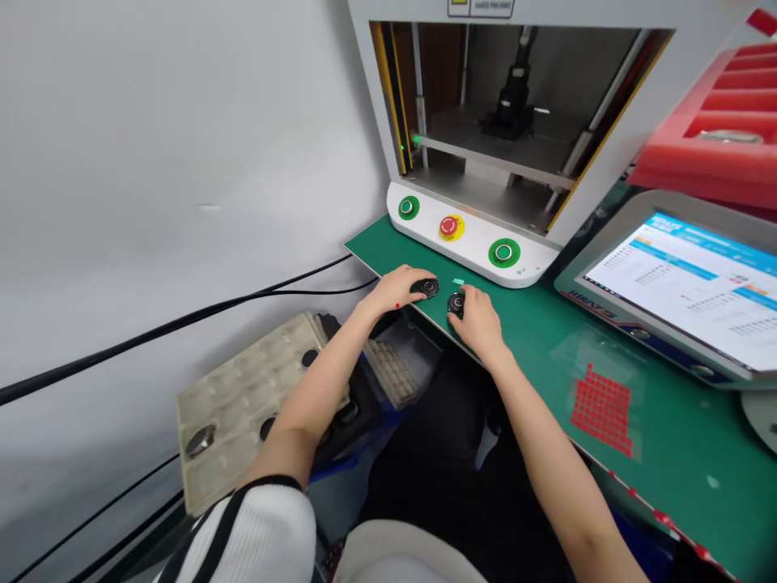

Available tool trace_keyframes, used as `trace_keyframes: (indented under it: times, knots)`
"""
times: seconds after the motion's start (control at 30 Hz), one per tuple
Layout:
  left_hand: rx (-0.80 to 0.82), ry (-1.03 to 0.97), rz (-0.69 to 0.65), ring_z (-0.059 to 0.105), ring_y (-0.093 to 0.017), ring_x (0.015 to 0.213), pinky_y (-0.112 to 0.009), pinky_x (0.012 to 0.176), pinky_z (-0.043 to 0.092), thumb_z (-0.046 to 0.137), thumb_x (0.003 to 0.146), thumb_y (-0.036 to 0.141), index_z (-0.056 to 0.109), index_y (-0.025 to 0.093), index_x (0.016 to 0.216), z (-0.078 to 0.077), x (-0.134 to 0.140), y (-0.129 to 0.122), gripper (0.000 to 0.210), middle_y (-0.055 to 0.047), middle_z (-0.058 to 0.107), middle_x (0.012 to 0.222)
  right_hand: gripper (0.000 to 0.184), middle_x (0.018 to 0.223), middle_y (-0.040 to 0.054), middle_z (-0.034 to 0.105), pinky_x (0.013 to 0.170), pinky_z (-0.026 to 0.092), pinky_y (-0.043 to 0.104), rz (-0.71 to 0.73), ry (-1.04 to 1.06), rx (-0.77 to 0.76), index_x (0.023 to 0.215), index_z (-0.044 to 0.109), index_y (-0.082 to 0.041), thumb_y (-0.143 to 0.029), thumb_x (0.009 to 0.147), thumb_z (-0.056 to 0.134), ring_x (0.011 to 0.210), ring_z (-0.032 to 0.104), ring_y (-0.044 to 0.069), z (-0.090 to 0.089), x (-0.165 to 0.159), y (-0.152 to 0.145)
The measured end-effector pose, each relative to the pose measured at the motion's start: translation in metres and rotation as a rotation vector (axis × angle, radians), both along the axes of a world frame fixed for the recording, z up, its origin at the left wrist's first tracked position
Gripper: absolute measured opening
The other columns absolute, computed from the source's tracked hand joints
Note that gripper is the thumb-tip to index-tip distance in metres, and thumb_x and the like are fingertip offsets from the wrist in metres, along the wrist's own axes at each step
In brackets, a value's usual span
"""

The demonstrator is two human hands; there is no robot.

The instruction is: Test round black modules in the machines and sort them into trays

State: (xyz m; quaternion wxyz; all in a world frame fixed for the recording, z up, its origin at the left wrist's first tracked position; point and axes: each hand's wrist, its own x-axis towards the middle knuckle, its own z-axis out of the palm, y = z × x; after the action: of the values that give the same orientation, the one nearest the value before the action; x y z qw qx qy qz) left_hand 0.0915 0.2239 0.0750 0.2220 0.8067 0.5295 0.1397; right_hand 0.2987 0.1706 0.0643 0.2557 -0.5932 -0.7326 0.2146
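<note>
Near the front edge of the green table, my left hand (pixel 401 290) is closed on a round black part (pixel 430 287) with a small ringed centre. A little to its right, my right hand (pixel 479 322) grips a second round black part (pixel 456 304) of the same look between thumb and fingers. The two parts are held apart, low over the green mat (pixel 534 324); whether they touch it I cannot tell. A small red square sticks to the skin near my left wrist. Between the hands, slightly beyond them, lies a small light-green scrap (pixel 458 282).
A press machine (pixel 486 231) stands ahead, with two green buttons and a red emergency stop (pixel 449 227). Rightward are a monitor (pixel 698 275), red trays (pixel 716 162) and a sheet of red stickers (pixel 603 409). At lower left, a beige tray (pixel 236 397) holds round parts; black cables run along the wall.
</note>
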Motion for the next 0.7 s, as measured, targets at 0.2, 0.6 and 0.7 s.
trace_keyframes:
  times: [0.2, 0.6, 0.7]
  knots:
    - [-0.062, -0.195, 0.11, 0.062, -0.027, 0.108, -0.037, 0.1, 0.044, 0.078, 0.06, 0.018, 0.071, 0.024, 0.106, 0.008, 0.007, 0.002, 0.047, -0.006, 0.073, 0.11, 0.03, 0.107, 0.0168, 0.067, 0.095, 0.047, 0.044, -0.027, 0.129, -0.054, 0.104, 0.052, -0.018, -0.01, 0.077, 0.063, 0.11, 0.057, 0.032, -0.001, 0.0, 0.005]
    - [-0.243, -1.144, 0.572, 0.066, -0.02, 0.102, -0.034, 0.084, 0.056, 0.021, 0.078, 0.085, 0.053, 0.021, 0.105, 0.031, 0.003, -0.143, 0.077, -0.014, 0.062, 0.121, 0.048, 0.089, 0.0064, 0.073, 0.083, 0.057, 0.039, 0.173, 0.854, -0.448, 0.097, 0.055, -0.02, -0.052, 0.067, 0.074, 0.086, 0.072, 0.022, 0.04, -0.02, -0.025]
    - [-0.268, -1.277, 0.684, 0.066, -0.02, 0.1, -0.033, 0.08, 0.057, 0.028, 0.072, 0.09, 0.055, 0.022, 0.103, 0.036, -0.012, -0.191, 0.079, -0.012, 0.061, 0.121, 0.053, 0.083, 0.0038, 0.074, 0.084, 0.058, 0.036, 0.311, 1.162, -0.733, 0.092, 0.061, -0.019, -0.047, 0.055, 0.087, 0.081, 0.074, 0.019, 0.055, -0.049, -0.044]
